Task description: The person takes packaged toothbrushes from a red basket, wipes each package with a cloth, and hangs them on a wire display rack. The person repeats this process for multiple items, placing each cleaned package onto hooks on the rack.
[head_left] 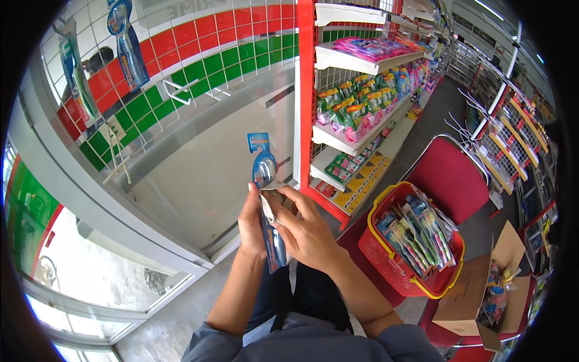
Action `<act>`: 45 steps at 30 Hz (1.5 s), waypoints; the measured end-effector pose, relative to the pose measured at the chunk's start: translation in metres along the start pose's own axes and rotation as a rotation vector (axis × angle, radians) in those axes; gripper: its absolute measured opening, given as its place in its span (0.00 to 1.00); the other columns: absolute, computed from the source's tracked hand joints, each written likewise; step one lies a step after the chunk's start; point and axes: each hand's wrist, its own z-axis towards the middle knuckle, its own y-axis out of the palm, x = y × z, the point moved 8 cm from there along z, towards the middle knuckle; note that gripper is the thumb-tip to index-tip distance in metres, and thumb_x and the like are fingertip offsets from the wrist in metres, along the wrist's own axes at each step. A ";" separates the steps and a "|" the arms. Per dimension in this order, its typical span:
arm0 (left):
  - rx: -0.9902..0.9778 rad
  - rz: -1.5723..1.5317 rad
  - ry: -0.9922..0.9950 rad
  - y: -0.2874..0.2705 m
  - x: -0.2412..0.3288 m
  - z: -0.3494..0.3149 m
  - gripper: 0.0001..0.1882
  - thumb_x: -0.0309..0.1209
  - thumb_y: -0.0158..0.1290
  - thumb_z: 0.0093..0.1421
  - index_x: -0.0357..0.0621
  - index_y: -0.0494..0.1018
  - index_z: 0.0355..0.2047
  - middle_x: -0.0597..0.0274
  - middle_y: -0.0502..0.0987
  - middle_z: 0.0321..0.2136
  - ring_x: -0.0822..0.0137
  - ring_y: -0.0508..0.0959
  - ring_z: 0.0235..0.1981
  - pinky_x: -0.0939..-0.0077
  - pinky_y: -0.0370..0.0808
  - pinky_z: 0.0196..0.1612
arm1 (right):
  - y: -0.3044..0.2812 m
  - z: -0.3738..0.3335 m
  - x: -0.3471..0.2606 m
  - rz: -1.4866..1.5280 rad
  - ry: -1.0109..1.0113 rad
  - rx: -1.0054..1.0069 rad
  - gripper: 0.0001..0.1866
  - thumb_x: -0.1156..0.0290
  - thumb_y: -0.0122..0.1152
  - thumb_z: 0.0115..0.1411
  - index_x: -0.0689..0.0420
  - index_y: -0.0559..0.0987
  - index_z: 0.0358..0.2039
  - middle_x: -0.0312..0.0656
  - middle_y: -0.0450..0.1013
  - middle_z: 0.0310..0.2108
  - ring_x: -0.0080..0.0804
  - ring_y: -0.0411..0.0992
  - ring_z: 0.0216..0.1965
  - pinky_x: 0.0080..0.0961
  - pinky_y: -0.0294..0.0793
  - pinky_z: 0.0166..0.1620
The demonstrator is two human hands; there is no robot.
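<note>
In front of my body I hold a toothbrush in a long blue blister pack (264, 170), upright with its hang-hole end pointing away from me. My left hand (250, 228) is closed around the left edge of the pack, thumb along its side. A crumpled pale cloth (267, 210) is pinched in the fingers of my right hand (310, 234) and pressed against the middle of the pack. The pack's lower end shows below my fingers. Part of the cloth is hidden under the right hand.
A white wire grid (199, 45) with hooks (178, 90) and hanging toothbrush packs (129, 54) stands at the left. On a red chair (449, 175) rests a red basket (380, 256) of toothbrush packs (419, 235). Nearby are an open cardboard box (461, 295) and stocked shelves (350, 139).
</note>
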 end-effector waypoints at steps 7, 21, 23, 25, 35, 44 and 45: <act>0.240 0.162 0.113 -0.025 0.018 0.010 0.29 0.58 0.42 0.67 0.41 0.71 0.40 0.64 0.73 0.30 0.73 0.72 0.30 0.78 0.71 0.35 | 0.023 -0.028 -0.013 -0.140 0.009 -0.077 0.29 0.80 0.60 0.52 0.60 0.71 0.57 0.45 0.63 0.54 0.43 0.68 0.52 0.33 0.77 0.48; 0.109 0.152 0.203 -0.018 0.045 0.011 0.34 0.58 0.36 0.69 0.37 0.66 0.53 0.62 0.71 0.30 0.71 0.71 0.32 0.77 0.71 0.38 | -0.039 -0.034 -0.006 0.328 0.150 -0.040 0.25 0.85 0.50 0.57 0.61 0.74 0.56 0.48 0.68 0.46 0.40 0.72 0.42 0.29 0.72 0.46; 0.114 0.139 0.142 -0.015 0.031 0.008 0.33 0.59 0.35 0.69 0.36 0.69 0.47 0.61 0.72 0.31 0.70 0.73 0.31 0.77 0.73 0.37 | -0.043 -0.013 -0.003 0.315 0.110 0.038 0.24 0.84 0.51 0.58 0.62 0.74 0.56 0.48 0.68 0.45 0.40 0.72 0.42 0.31 0.72 0.46; 0.100 0.197 0.082 -0.010 0.021 0.006 0.34 0.59 0.33 0.69 0.37 0.69 0.42 0.60 0.75 0.33 0.70 0.76 0.28 0.77 0.76 0.33 | -0.036 0.002 -0.002 0.339 0.121 0.017 0.22 0.84 0.53 0.58 0.64 0.74 0.54 0.47 0.70 0.43 0.37 0.73 0.42 0.27 0.72 0.45; 0.123 0.303 0.283 -0.009 0.042 0.009 0.32 0.59 0.35 0.69 0.38 0.69 0.44 0.61 0.71 0.32 0.68 0.71 0.34 0.72 0.72 0.40 | -0.005 -0.010 -0.003 0.369 0.212 -0.047 0.24 0.83 0.50 0.59 0.63 0.72 0.57 0.46 0.69 0.36 0.35 0.71 0.34 0.27 0.72 0.38; 0.234 0.291 0.462 -0.016 0.084 0.009 0.33 0.58 0.34 0.70 0.39 0.68 0.52 0.58 0.74 0.39 0.67 0.74 0.38 0.73 0.73 0.42 | 0.011 -0.068 0.015 0.481 0.334 -0.223 0.20 0.82 0.52 0.59 0.63 0.75 0.53 0.45 0.69 0.34 0.34 0.72 0.32 0.26 0.70 0.36; 0.236 0.309 0.494 -0.014 0.088 0.008 0.34 0.58 0.33 0.70 0.38 0.68 0.53 0.56 0.76 0.39 0.67 0.75 0.38 0.72 0.74 0.43 | 0.011 -0.073 0.019 0.499 0.391 -0.257 0.19 0.82 0.52 0.59 0.63 0.75 0.52 0.45 0.69 0.34 0.34 0.72 0.33 0.26 0.70 0.36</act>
